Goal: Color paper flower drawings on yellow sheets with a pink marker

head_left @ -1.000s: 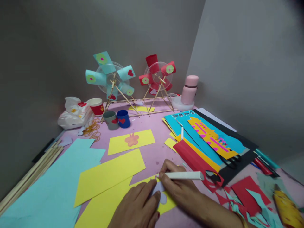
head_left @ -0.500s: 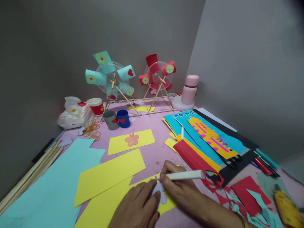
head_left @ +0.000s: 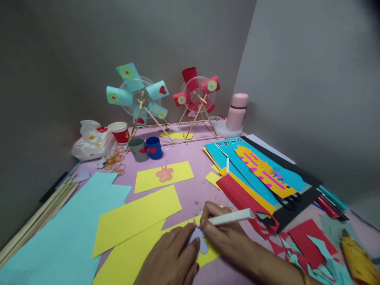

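Holding the white pen point(head_left: 233, 217), the right hand point(head_left: 221, 233) sets its tip by the lilac cutout point(head_left: 203, 246); the left hand point(head_left: 172, 255), fingers extended, covers part, above yellow paper point(head_left: 209, 258). Steady pressure should prevent slipping.

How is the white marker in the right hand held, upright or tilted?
Tilted: the white marker slants in the right hand, its back end raised toward the right.

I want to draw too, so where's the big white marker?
In the head view, the white marker is in the right hand, below right of centre, its tip near the pale shape.
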`<state>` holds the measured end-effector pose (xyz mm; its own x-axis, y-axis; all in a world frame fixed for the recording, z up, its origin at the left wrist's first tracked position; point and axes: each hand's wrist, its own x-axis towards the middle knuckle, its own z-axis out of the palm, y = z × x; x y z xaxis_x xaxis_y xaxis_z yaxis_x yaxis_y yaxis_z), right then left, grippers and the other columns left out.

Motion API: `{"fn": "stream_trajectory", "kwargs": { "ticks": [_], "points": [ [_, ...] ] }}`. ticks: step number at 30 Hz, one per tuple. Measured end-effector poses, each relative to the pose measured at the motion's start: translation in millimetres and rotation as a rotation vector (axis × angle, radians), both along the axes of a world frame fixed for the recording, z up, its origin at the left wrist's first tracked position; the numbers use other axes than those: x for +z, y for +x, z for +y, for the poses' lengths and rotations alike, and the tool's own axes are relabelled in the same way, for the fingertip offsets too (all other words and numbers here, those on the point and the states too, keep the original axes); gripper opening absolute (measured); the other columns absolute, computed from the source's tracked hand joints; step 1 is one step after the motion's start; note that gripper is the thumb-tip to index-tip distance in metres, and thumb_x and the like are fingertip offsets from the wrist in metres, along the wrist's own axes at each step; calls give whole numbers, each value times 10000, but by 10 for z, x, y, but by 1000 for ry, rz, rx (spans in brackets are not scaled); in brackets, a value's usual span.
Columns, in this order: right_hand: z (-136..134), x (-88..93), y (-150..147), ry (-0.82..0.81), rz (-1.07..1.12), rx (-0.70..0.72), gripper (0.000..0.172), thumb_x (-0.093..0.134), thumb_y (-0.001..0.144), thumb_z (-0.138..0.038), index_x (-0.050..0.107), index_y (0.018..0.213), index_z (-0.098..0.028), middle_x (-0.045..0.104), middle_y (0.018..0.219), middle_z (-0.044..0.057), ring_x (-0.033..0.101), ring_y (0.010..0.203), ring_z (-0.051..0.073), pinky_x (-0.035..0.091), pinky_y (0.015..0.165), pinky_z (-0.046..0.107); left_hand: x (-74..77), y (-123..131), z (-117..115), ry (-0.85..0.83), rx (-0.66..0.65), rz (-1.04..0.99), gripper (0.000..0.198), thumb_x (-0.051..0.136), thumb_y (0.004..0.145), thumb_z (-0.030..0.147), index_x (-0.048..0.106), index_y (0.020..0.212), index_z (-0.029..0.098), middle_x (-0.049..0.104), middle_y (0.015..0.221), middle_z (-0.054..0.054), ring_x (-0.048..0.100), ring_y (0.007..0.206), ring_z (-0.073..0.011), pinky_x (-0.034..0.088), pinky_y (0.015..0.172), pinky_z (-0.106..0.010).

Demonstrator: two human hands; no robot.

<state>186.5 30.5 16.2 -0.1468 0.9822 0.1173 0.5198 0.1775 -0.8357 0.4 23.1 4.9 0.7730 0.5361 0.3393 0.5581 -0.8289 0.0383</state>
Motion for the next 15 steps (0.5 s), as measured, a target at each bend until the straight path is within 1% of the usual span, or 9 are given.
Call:
{"fn": "stream_trajectory", "kwargs": {
  "ticks": [11, 15],
  "points": [
    [-15, 38, -8, -17, -17, -12, 174, 383, 815, -235, 353, 644, -219, 429, 595, -39, 429, 591, 148, 277, 550, 267, -5, -2, -13, 15, 2, -42, 237, 440, 913, 257, 584, 1099, 225, 624, 1148, -61, 604, 990, -193, 519, 834, -303],
    [-7, 41, -14, -4, 26, -8, 177, 372, 803, -244, 320, 635, -228, 387, 579, -47, 394, 556, 138, 273, 518, 254, 14, 14, -11, 23, 4, -43, 242, 416, 928, 266, 587, 1093, 219, 625, 1151, -64, 607, 989, -193, 524, 820, -299]
  ]
}}
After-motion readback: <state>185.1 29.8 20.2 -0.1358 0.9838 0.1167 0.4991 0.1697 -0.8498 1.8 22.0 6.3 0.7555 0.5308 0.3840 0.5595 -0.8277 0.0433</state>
